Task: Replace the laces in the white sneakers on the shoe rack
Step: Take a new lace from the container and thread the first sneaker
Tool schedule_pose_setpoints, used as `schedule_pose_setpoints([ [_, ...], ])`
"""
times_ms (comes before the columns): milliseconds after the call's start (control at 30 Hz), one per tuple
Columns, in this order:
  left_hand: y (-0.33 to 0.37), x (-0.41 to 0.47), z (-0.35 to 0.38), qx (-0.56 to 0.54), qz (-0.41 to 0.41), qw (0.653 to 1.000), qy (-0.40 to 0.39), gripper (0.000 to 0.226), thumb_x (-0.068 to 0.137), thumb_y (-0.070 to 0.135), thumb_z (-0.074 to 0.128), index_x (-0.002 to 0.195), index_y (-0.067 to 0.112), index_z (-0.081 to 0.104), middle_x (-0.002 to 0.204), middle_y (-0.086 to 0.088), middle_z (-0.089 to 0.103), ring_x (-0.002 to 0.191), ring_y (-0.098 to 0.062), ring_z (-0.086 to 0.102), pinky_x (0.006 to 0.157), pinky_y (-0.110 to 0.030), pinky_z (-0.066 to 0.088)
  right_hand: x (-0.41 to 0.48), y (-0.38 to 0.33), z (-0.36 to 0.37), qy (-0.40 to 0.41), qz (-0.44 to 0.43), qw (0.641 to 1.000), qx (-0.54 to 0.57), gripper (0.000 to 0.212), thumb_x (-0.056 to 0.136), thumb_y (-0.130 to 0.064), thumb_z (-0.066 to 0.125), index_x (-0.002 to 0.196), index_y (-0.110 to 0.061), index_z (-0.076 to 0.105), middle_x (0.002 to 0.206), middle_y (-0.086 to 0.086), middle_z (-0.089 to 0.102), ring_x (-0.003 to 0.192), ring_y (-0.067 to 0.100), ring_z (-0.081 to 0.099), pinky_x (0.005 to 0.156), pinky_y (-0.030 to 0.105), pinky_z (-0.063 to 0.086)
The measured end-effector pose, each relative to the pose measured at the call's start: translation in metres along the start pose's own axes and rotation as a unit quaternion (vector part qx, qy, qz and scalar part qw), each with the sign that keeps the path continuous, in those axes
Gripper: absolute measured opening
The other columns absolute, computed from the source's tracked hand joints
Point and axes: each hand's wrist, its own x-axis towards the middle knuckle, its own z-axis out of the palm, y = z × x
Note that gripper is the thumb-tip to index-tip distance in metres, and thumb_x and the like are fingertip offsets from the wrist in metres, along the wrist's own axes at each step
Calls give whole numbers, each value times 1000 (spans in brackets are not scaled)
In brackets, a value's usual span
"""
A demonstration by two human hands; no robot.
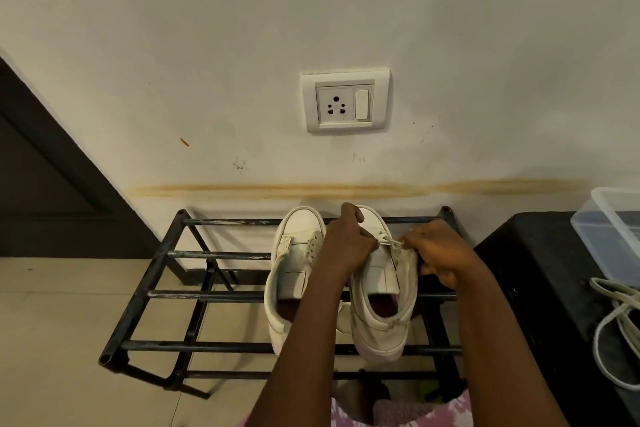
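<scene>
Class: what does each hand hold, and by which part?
Both hold one lace across the right sneaker. The left hand pinches its left stretch, the right hand its right stretch, near the toe-end eyelets.

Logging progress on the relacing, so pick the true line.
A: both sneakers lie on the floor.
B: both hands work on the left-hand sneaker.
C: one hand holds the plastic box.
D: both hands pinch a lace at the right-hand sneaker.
D: the left hand and right hand pinch the lace over the right-hand sneaker, which stands on the shoe rack beside the unlaced left-hand sneaker.
</scene>
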Motion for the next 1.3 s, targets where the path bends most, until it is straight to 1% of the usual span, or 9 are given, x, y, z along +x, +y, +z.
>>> schedule_pose_setpoints([
  [200, 3, -1, 6, 16, 24, 999, 34, 36, 74, 5, 66, 92, 14, 37, 90, -15, 63, 80, -25, 56, 58, -26, 36, 1, 0, 1, -5, 2, 1000, 22, 10, 85, 2, 52, 83, 5, 62, 76, 18, 49, 74, 29, 48, 67, 41, 46],
  [333, 5, -1, 7, 27, 27, 999, 21, 42, 72, 4, 69, 93, 14, 34, 96, -16, 64, 90, -30, 59, 69, -34, 42, 1, 1, 1, -6, 3, 1000, 29, 12, 86, 2, 53, 88, 7, 63, 79, 19, 50, 75, 30, 49, 68, 41, 45],
  [567, 3, -1, 7, 35, 32, 999, -10, 42, 72, 6, 68, 92, 15, 32, 97, -17, 64, 90, -30, 57, 61, -29, 36, -1, 0, 1, -8, 1, 1000, 30, 11, 86, 1, 53, 84, 7, 62, 79, 20, 55, 76, 30, 54, 77, 47, 52],
  [667, 5, -2, 7, 44, 42, 998, -14, 42, 73, 5, 67, 94, 14, 31, 97, -16, 60, 83, -25, 51, 54, -27, 31, -2, -1, 1, -9, 0, 999, 32, 9, 86, 1, 53, 85, 5, 61, 76, 18, 52, 76, 30, 52, 73, 42, 50],
  [800, 8, -2, 8, 42, 43, 998, 2, 44, 73, 4, 67, 95, 13, 30, 89, -12, 55, 80, -26, 49, 61, -29, 33, -3, -2, 1, -12, -2, 999, 39, 7, 86, 1, 53, 83, 2, 60, 75, 18, 49, 75, 29, 47, 67, 39, 42],
  [967, 11, 0, 11, 29, 35, 999, 24, 45, 71, 2, 67, 97, 13, 32, 91, -18, 59, 83, -31, 55, 62, -30, 37, -4, -2, 2, -12, 1, 999, 30, 22, 86, -1, 55, 64, -1, 55, 67, 14, 47, 67, 27, 44, 61, 35, 38],
  [1133, 10, 1, 15, 39, 41, 998, 25, 44, 73, 3, 65, 98, 15, 31, 93, -16, 60, 86, -30, 56, 65, -32, 39, -5, -4, 1, -19, 1, 999, 41, 19, 86, -2, 56, 68, 0, 57, 68, 15, 53, 66, 25, 55, 63, 35, 49],
  [1233, 9, 2, 16, 44, 46, 998, 19, 41, 76, 4, 63, 98, 14, 30, 90, -12, 55, 80, -26, 50, 64, -30, 34, -6, -2, 2, -24, 15, 998, 64, 18, 90, -10, 58, 87, 6, 62, 83, 17, 59, 79, 26, 59, 69, 36, 51],
  [1300, 8, 3, 18, 50, 41, 998, 8, 38, 77, 6, 62, 97, 15, 31, 90, -12, 56, 81, -28, 52, 64, -31, 36, -4, 0, 3, -20, 36, 995, 94, 20, 93, -15, 56, 83, 2, 61, 85, 15, 60, 81, 26, 58, 68, 34, 49],
])
